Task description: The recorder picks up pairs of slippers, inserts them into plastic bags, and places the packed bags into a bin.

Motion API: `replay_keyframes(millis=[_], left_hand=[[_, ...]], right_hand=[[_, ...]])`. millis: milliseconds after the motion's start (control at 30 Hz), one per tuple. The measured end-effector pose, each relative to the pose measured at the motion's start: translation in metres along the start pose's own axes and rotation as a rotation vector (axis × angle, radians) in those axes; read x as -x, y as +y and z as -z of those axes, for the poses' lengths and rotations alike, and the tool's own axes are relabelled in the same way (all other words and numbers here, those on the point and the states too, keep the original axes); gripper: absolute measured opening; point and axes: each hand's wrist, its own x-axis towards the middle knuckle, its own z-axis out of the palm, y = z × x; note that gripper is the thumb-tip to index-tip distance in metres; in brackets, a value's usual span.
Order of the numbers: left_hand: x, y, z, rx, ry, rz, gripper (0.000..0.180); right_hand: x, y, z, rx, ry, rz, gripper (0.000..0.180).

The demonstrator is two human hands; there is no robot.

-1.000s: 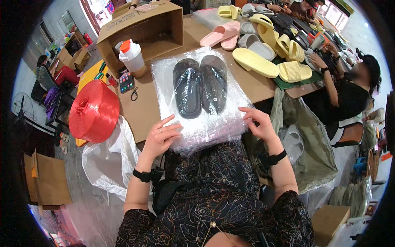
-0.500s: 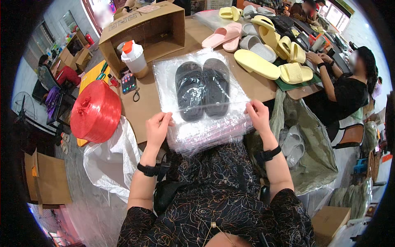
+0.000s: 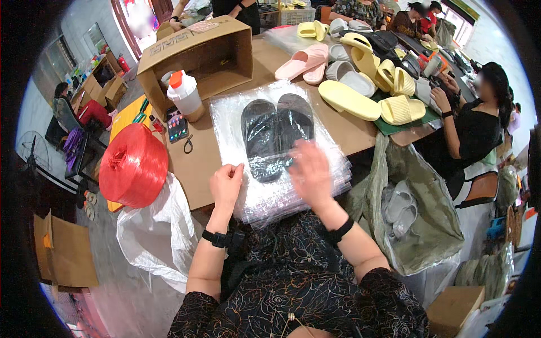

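A pair of black slippers point(image 3: 276, 129) lies side by side on a stack of clear plastic bags point(image 3: 270, 191) on the brown table point(image 3: 197, 169). My left hand point(image 3: 225, 185) pinches the near left edge of the top bag. My right hand point(image 3: 310, 172), blurred by motion, hovers flat over the bags just below the slippers' heels, fingers spread.
An open cardboard box point(image 3: 197, 56) and a white bottle with an orange cap point(image 3: 185, 96) stand at the back left, beside a phone point(image 3: 177, 127). A red twine roll point(image 3: 133, 166) sits at the left edge. Pink, grey and yellow slippers point(image 3: 360, 84) lie behind. A person point(image 3: 473, 124) sits right.
My right hand left the bag's right edge and swept left over the middle of the stack. My left hand shifted slightly toward the left edge and closed on the plastic.
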Motion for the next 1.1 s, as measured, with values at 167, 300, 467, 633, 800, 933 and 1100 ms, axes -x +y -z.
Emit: replay_keyframes(millis=[167, 300, 467, 633, 800, 933, 1100], left_hand=[[0.003, 0.016, 0.009, -0.095, -0.07, 0.094, 0.024], [0.015, 0.041, -0.008, -0.367, 0.157, -0.689, 0.035], [0.02, 0.007, -0.037, -0.429, -0.143, -0.535, 0.056], [0.018, -0.001, -0.04, -0.404, -0.133, -0.509, 0.054], [0.02, -0.001, -0.042, -0.412, -0.146, -0.512, 0.052], [0.021, 0.003, -0.047, -0.417, -0.153, -0.501, 0.051], [0.013, 0.002, -0.046, -0.412, -0.106, -0.518, 0.05]], right_hand=[[0.014, -0.026, -0.032, -0.116, -0.329, 0.125, 0.056], [0.018, -0.022, -0.036, -0.144, -0.373, 0.105, 0.055], [0.018, -0.015, -0.037, -0.088, -0.347, 0.137, 0.054], [0.022, 0.012, -0.024, -0.035, -0.273, -0.048, 0.059], [0.045, 0.058, -0.009, 0.029, -0.199, -0.233, 0.055], [0.064, 0.101, 0.009, 0.218, -0.283, -0.303, 0.051], [0.012, 0.052, 0.029, 0.155, 0.003, -0.302, 0.053]])
